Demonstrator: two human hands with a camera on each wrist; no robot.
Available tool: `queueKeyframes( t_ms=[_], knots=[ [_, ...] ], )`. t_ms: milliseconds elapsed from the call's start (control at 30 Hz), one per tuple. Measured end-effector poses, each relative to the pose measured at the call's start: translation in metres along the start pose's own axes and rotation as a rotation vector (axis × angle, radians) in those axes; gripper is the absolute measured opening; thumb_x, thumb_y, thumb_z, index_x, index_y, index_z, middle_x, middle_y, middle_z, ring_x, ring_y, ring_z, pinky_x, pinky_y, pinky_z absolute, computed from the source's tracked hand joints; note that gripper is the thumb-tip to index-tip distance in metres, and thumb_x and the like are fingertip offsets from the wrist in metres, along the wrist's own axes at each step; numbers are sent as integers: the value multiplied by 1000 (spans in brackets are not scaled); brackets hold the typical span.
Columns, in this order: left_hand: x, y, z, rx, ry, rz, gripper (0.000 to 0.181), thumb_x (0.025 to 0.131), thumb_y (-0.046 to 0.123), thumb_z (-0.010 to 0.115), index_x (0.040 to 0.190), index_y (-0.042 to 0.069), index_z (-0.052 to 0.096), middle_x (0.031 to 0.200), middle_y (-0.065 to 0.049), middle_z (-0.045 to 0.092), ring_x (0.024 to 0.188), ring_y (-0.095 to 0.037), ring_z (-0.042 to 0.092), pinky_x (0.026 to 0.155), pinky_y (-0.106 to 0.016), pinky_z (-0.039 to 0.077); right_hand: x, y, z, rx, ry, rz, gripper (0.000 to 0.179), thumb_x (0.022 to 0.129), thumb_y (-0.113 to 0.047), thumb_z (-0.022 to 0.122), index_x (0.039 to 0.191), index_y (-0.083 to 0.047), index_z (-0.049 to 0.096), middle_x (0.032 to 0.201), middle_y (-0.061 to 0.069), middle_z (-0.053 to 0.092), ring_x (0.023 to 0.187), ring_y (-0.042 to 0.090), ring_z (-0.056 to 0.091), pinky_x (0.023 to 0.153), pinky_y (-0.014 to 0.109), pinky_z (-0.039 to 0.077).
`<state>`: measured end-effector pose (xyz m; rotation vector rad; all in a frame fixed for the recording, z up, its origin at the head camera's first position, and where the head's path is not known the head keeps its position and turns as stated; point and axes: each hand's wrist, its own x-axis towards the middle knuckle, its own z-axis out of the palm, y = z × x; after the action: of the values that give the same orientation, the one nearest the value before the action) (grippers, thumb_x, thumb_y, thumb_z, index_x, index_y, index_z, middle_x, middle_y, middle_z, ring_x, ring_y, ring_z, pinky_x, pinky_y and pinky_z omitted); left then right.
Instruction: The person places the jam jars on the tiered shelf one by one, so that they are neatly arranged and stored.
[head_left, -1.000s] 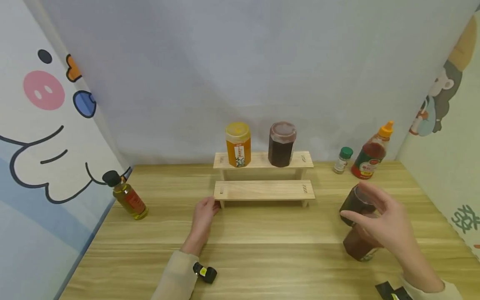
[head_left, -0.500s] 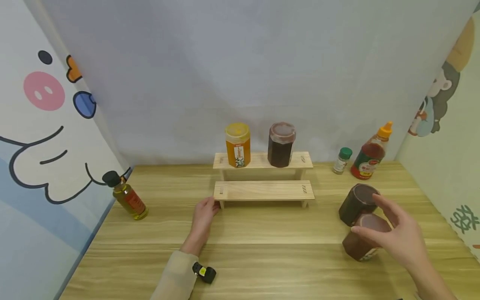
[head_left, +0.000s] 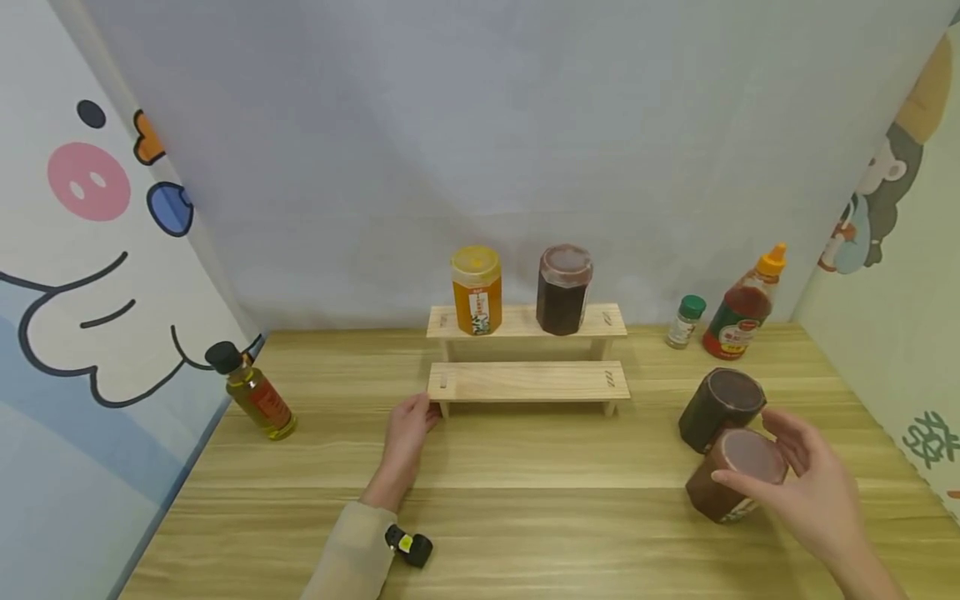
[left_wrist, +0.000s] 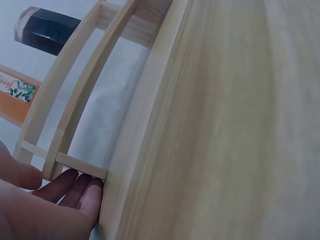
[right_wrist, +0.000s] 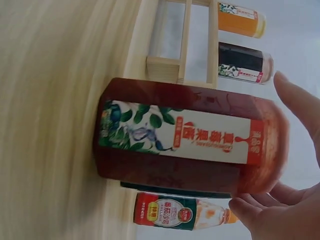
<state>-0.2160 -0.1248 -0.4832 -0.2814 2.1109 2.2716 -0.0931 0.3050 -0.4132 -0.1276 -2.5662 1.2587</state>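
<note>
A small two-tier wooden rack (head_left: 528, 380) stands on the table. My left hand (head_left: 407, 427) holds the left end of its lower tier; in the left wrist view the curled fingers (left_wrist: 67, 186) are by the leg, the thumb at the plank's end. At the right, a dark red jam jar (head_left: 723, 483) stands upright. My right hand (head_left: 817, 492) is around its top, thumb left and fingers right. In the right wrist view a gap shows between thumb and jar (right_wrist: 175, 135); finger contact is unclear. Directly behind stands a darker jar (head_left: 708, 412).
On the upper tier stand a yellow-orange jar (head_left: 477, 292) and a dark jar (head_left: 562, 292). A green-capped shaker (head_left: 685, 323) and a ketchup bottle (head_left: 740, 312) are at the back right. An oil bottle (head_left: 261, 396) stands at the left, and a grey curtain (head_left: 337, 208) hangs behind.
My right hand has drawn back from over the two right-hand jars and lowered to the front one's top. The left hand stays at the rack.
</note>
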Motion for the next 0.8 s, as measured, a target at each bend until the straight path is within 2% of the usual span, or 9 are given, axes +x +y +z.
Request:
queueKeyframes(
  t_ms=[100, 133, 233, 333, 433, 500, 567, 700, 800],
  knots=[
    [0, 0, 1, -1, 2, -3, 44, 105, 15, 34, 133, -18, 37, 133, -31, 42, 122, -40, 43, 103, -41, 40, -2, 4, -2, -20, -10, 5, 88, 69, -19, 88, 138, 4, 37, 133, 26, 44, 116, -3, 40, 84, -2, 34],
    [0, 0, 1, -2, 3, -5, 44, 105, 15, 35, 133, -18, 37, 133, -31, 42, 122, -40, 44, 103, -41, 40, -2, 5, -3, -24, -20, 9, 88, 69, -20, 88, 137, 5, 37, 132, 26, 44, 119, 1, 42, 83, -2, 34],
    [1, 0, 1, -2, 9, -13, 43, 105, 15, 35, 133, -18, 38, 132, -31, 43, 122, -39, 44, 103, -41, 40, -3, 9, -4, -28, -69, 31, 87, 71, -23, 86, 136, 6, 37, 133, 27, 44, 127, 26, 44, 78, -2, 35],
    [1, -1, 1, -2, 12, -11, 43, 105, 14, 35, 133, -18, 37, 133, -32, 43, 122, -40, 44, 103, -41, 40, -3, 13, -3, -41, -122, 53, 88, 72, -26, 85, 136, 7, 35, 132, 28, 44, 119, 49, 43, 73, 0, 37],
    [1, -1, 1, -3, 16, -12, 43, 104, 14, 35, 133, -19, 37, 133, -32, 42, 122, -40, 44, 103, -41, 40, -3, 19, 0, -82, -147, 63, 89, 71, -30, 86, 136, 5, 36, 128, 26, 49, 110, 23, 56, 69, 6, 41],
    [0, -2, 1, -3, 18, -12, 43, 104, 14, 35, 133, -19, 37, 132, -32, 43, 121, -41, 44, 103, -42, 41, -4, 23, 2, -123, -148, 57, 89, 69, -33, 87, 134, 4, 38, 124, 24, 52, 99, 9, 56, 67, 10, 43],
    [0, -2, 1, -5, 22, -13, 43, 104, 14, 35, 132, -18, 38, 131, -32, 44, 120, -40, 45, 102, -41, 41, -5, 26, 3, -135, -157, 50, 90, 69, -33, 87, 134, 4, 37, 122, 25, 53, 97, 8, 55, 67, 12, 44],
    [0, -1, 1, -6, 26, -8, 42, 104, 14, 35, 131, -19, 40, 130, -32, 45, 119, -40, 47, 102, -41, 42, -7, 30, 5, -128, -196, 48, 95, 69, -32, 87, 136, 8, 34, 123, 27, 51, 102, 27, 57, 71, 11, 43],
    [1, -1, 0, -12, 25, -6, 41, 104, 13, 35, 130, -19, 40, 129, -32, 46, 119, -40, 47, 102, -41, 42, -8, 34, 7, -99, -220, 54, 95, 70, -31, 87, 138, 8, 32, 126, 27, 50, 100, 4, 54, 74, 8, 42]
  ],
)
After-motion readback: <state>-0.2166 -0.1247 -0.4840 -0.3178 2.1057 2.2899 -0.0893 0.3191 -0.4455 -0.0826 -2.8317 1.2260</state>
